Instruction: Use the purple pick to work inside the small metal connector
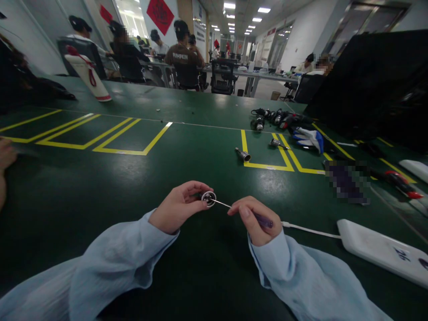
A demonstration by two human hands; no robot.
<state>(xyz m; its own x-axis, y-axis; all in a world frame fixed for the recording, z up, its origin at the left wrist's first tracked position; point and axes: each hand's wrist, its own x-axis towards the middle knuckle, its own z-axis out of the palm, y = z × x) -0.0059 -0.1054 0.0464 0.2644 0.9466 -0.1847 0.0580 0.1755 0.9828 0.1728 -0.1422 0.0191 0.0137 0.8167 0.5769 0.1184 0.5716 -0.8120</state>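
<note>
My left hand (179, 205) is closed on a small round metal part (209, 199), its silver-rimmed opening turned toward my right hand. Inside that opening I see dark inner pieces, too small to make out. My right hand (259, 218) grips a screwdriver (264, 220) by its purple handle. The thin shaft runs left, and its tip reaches into the part's opening. Beyond my hands, a cup-ended metal piece (243, 155) lies on the green table (187, 165). A similar piece with a thin shaft (279, 143) lies farther right.
A white device (381, 249) with a cable lies at right, near my right sleeve. Farther back are a blurred dark object (347, 183), a blue-white glove (308, 139) and dark metal pieces (262, 118). A red-black tool (401, 183) lies far right. Another person's hand (6, 154) shows at left.
</note>
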